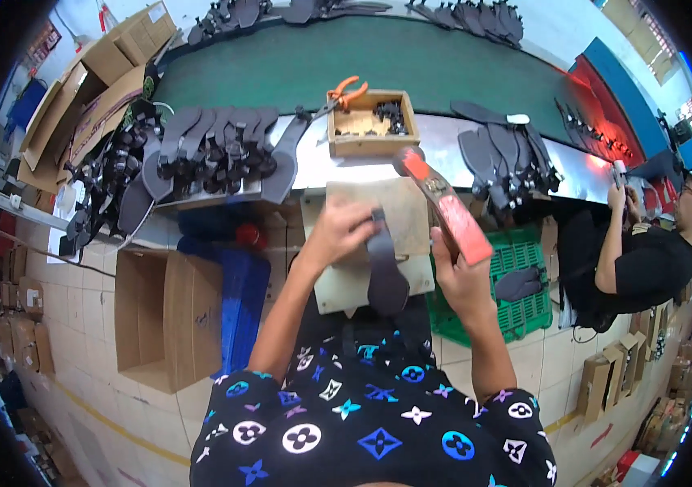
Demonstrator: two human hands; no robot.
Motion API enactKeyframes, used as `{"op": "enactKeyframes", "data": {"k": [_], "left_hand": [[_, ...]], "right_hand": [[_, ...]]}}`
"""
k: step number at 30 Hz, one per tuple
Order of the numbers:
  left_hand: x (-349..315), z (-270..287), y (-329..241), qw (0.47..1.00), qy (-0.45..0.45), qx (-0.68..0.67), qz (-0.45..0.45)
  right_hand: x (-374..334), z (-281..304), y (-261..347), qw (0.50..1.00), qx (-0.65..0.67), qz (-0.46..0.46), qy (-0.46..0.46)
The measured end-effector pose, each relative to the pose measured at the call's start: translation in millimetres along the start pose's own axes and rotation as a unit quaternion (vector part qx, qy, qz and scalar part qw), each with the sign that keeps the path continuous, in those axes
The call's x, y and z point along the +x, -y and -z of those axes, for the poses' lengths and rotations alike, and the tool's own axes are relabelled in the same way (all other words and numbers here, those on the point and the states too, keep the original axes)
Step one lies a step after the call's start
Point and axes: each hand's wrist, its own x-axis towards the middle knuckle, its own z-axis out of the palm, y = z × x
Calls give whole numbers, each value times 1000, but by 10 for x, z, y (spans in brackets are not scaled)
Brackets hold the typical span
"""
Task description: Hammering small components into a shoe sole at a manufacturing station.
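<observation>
My left hand [341, 231] is bent over a pale work board [413, 213], its fingers closed at the narrow end of a dark grey shoe sole [387, 280]. A small black piece sits at that end of the sole, and its wide end points toward me. In my right hand [465, 284] is a red hand tool [458, 215] with a dark rounded head, raised to the right of the sole; its exact kind is unclear. Beyond the board stands a wooden box [372, 147] with small black parts inside. Orange-handled pliers [349, 92] lean on its left edge.
Grey soles with black fittings [220, 150] crowd the left bench, and more soles [508, 158] lie at right. Behind runs a green belt [346, 61]. Below are a green crate [516, 276], a cardboard box [169, 316] and a blue bin [244, 304]. Another person [646, 260] works at right.
</observation>
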Motion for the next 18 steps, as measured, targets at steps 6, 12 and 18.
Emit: {"op": "enactKeyframes", "data": {"k": [6, 12, 18], "left_hand": [[-265, 472, -1028, 855, 170, -442, 210], [-261, 765, -1403, 712, 248, -582, 305], [-304, 733, -1391, 643, 355, -642, 219]], "right_hand": [[50, -236, -345, 977, -165, -43, 126], [168, 101, -34, 959, 147, 67, 232], [254, 358, 316, 859, 353, 184, 322]]}}
